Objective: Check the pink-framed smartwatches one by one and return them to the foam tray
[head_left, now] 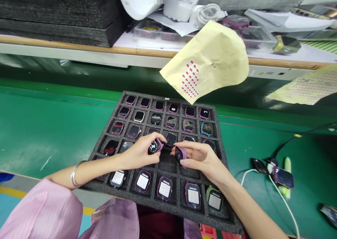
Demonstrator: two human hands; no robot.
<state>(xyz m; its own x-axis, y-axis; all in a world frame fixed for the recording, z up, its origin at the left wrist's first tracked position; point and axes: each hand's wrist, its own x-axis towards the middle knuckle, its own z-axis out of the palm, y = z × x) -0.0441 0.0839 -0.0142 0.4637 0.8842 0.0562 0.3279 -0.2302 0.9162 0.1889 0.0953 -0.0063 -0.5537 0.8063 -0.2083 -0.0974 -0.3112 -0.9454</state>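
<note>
head | foam tray (223, 151): watch bodies in pockets | left hand (139, 154), right hand (202, 160): one each

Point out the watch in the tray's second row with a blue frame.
The blue-framed watch at that row's right end; its neighbours in the foam tray have purple, white or black frames.

Bright, even overhead light; soft shadows only under the hands and along the foam tray (110, 126). Mild glare on watch screens (164, 189) toward 6 o'clock. Strong wide-angle bending at 3 and 9 o'clock edges. Slight softness at 12 o'clock; sharp at centre.
</note>
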